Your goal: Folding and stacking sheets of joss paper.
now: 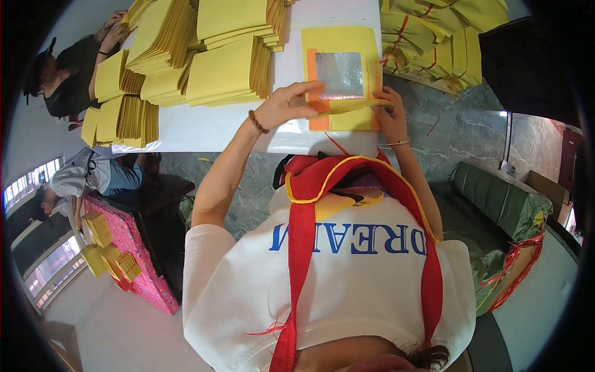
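Note:
In front of me on the white-covered table lies a yellow paper sheet, with an orange panel and a silver foil square on it. A yellow strip of paper is raised along the foil's near edge, running between my hands. My left hand is at the sheet's left edge, fingers apart, one reaching over the orange panel and another at the strip's left end. At the right edge, my right hand has its fingers closed on the strip's right end.
Several stacks of folded yellow paper fill the table's left side. Red-tied yellow bundles stand at the right. One person handles paper at the far left; another is by a pink-covered table. Green wrapped bales are at the right.

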